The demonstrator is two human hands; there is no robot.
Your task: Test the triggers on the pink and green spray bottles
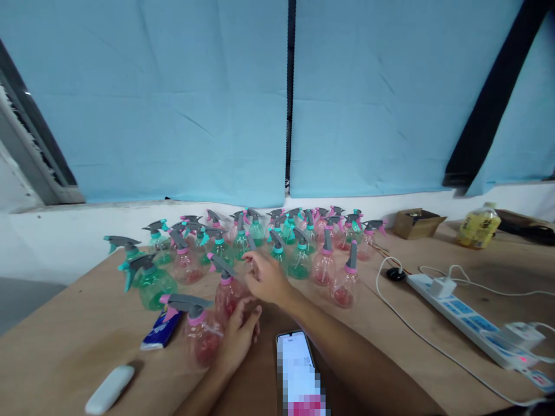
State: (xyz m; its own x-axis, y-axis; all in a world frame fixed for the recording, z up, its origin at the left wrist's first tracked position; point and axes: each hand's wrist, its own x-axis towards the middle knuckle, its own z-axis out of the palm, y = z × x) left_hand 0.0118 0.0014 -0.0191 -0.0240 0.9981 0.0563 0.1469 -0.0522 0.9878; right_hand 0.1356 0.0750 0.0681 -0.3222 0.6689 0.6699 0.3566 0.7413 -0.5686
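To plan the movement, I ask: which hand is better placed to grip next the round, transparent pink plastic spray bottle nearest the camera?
Probably the left hand: it is close beside that nearest bottle, while the right hand is farther forward, beyond the left.

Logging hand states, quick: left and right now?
Left hand: loosely curled beside the nearest pink bottle; grip can't be told.
Right hand: partly curled by other bottles; grip can't be told.

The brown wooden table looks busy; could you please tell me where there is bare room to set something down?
Bare table shows between the right forearm and the thin white cable, and left of the shiny blue packet, beyond the white rounded case. Green and pink clear plastic spray bottles crowd the back middle.
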